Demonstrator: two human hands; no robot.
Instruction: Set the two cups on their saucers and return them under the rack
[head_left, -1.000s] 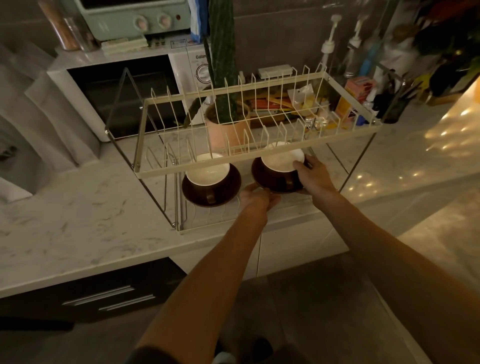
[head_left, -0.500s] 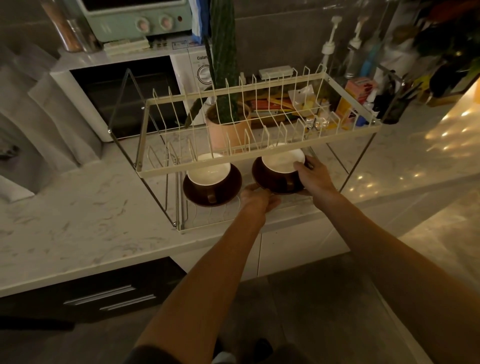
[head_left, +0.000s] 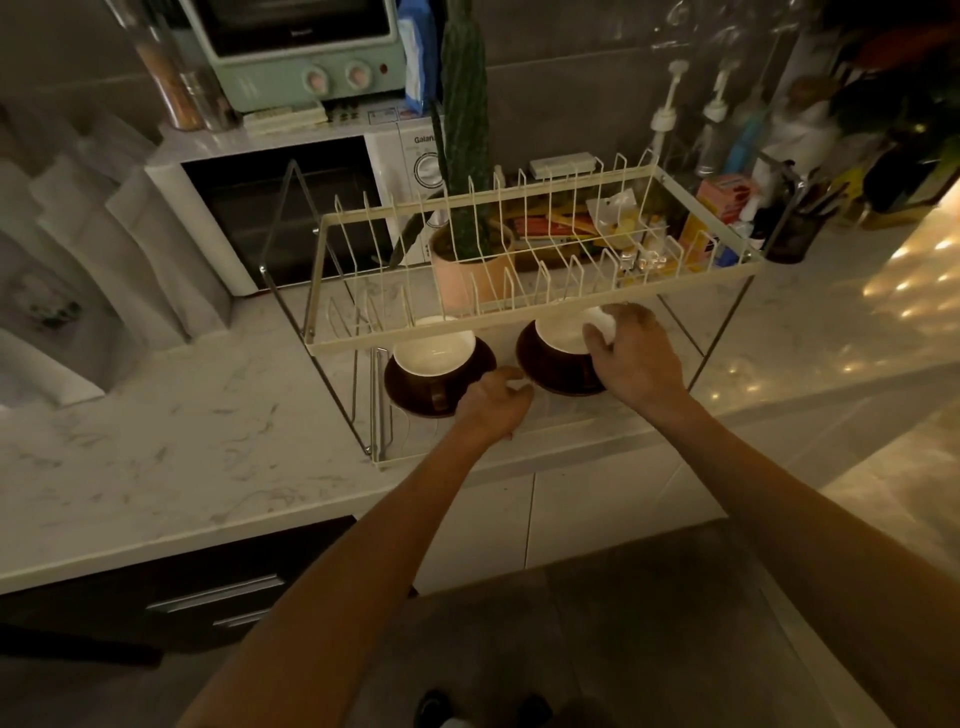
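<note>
White marble-look desk (head_left: 156, 457) carrying a wire rack (head_left: 519, 332) and kitchen clutter.

Under the rack's upper tier two dark saucers (head_left: 415, 400) sit side by side near the front edge, each bearing a cup. Behind stand a pink plant pot (head_left: 467, 280) and a white microwave (head_left: 291, 202); pump bottles (head_left: 665, 119) and small boxes (head_left: 724, 195) crowd the back right.

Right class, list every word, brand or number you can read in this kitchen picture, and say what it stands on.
"Galan", cut off by the cactus: on the white microwave.
Toaster oven brand: too blurred.
Orange box and packets behind the rack: unreadable.
</note>
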